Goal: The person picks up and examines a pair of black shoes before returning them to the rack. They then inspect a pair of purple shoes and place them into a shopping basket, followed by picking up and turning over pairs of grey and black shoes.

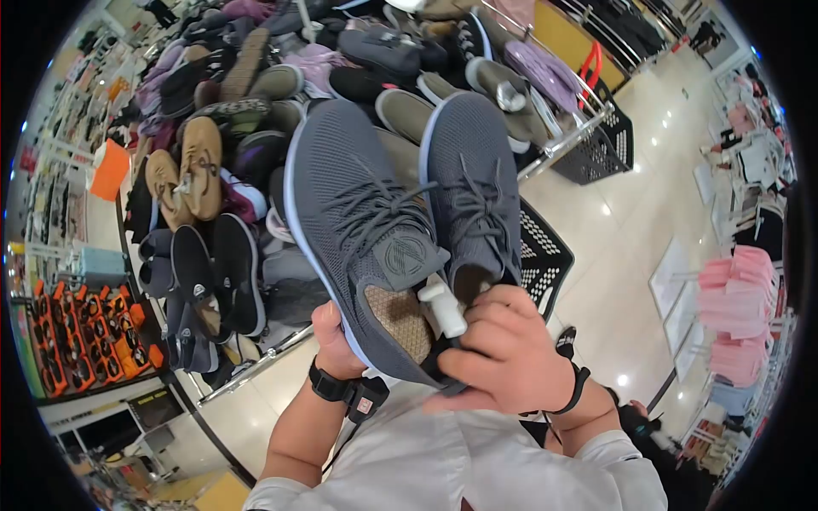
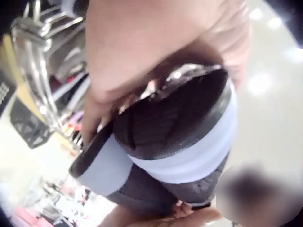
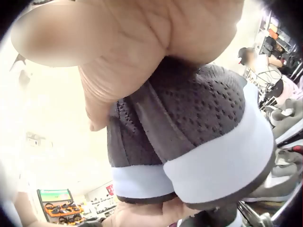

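Observation:
A pair of dark grey lace-up shoes, left one and right one, is held side by side with toes pointing away. Pale blue-white midsoles edge them. My left hand grips the pair from the left and below, thumb along the outer side; its other fingers are mostly hidden in the head view. My right hand has curled fingers at the heels, beside a white plastic piece between the shoe openings. Close up, the right palm covers the heel of a shoe.
A rack heaped with many shoes fills the area ahead, with a metal rail along its edge. Black baskets stand at its right. Glasses hang on an orange display at left; pink clothes hang at right.

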`<state>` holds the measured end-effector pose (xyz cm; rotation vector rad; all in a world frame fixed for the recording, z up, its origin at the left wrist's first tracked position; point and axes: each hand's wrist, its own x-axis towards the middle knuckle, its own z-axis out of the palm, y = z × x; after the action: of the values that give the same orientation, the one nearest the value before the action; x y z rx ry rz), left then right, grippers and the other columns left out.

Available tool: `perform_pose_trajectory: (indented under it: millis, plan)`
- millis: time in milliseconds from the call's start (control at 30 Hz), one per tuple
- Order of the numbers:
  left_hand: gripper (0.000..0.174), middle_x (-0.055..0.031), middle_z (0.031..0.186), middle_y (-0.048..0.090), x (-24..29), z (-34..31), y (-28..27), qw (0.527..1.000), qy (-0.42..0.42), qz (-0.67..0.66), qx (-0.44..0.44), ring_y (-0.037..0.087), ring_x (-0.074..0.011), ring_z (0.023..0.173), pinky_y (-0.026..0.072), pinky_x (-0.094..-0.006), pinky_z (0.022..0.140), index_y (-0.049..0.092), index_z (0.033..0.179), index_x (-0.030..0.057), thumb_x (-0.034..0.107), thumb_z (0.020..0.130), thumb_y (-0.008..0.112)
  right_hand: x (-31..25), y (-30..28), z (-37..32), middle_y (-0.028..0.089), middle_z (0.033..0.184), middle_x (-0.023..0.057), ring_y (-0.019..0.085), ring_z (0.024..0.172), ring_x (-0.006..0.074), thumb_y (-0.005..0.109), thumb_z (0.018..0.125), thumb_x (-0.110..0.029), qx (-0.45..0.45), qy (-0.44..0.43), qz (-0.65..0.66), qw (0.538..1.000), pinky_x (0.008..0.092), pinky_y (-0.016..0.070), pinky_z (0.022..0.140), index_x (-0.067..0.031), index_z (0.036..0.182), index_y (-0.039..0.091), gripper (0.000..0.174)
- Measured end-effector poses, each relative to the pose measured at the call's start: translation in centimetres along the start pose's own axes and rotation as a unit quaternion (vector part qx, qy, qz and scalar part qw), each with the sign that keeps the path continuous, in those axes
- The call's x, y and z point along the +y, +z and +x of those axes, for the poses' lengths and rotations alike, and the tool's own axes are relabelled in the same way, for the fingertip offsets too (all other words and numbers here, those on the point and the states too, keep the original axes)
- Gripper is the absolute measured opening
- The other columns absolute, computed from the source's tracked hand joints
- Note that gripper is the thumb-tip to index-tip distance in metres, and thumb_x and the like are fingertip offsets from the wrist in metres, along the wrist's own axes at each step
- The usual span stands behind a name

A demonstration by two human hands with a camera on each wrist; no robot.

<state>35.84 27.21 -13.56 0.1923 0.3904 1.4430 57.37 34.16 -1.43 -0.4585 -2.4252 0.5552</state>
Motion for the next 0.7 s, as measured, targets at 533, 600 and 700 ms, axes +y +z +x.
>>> perform_pose_trajectory:
  millis: [533, 600, 700]
  plan:
    - [0.045, -0.0142, 0.112, 0.072, 12.2, -10.8, -0.5, 0.878, 0.323, 0.316, 0.16, 0.07, -0.028, 0.096, 0.0549, -0.0349, 0.087, 0.067, 0.119, -0.0065, 0.01, 0.08, 0.083, -8.1, 5.9, 12.0, 0.067, 0.105, 0.0099, 0.063, 0.096, 0.0123, 0.068, 0.092, 0.0, 0.032, 0.226, 0.302, 0.926, 0.0271, 0.0488, 0.089, -0.001, 0.114, 0.046, 0.031]
    - [0.044, -0.0145, 0.115, 0.071, 13.4, -12.5, -2.0, 0.8, 0.357, 0.458, 0.15, 0.07, -0.0282, 0.098, 0.0545, -0.0356, 0.088, 0.066, 0.12, -0.0066, 0.01, 0.083, 0.081, -8.5, 6.5, 12.8, 0.068, 0.105, 0.0091, 0.066, 0.097, 0.0124, 0.062, 0.095, 0.003, 0.018, 0.214, 0.329, 0.92, 0.0265, 0.0494, 0.089, 0.001, 0.12, 0.048, 0.029]
    - [0.05, -0.0148, 0.126, 0.066, 14.2, -13.9, -3.3, 0.737, 0.367, 0.553, 0.126, 0.067, -0.0298, 0.107, 0.0537, -0.0375, 0.093, 0.058, 0.131, -0.0061, 0.028, 0.096, 0.07, -9.1, 7.5, 14.0, 0.069, 0.105, 0.0083, 0.066, 0.097, 0.0115, 0.062, 0.094, 0.004, 0.013, 0.201, 0.345, 0.917, 0.0258, 0.0492, 0.09, 0.0019, 0.123, 0.051, 0.031]
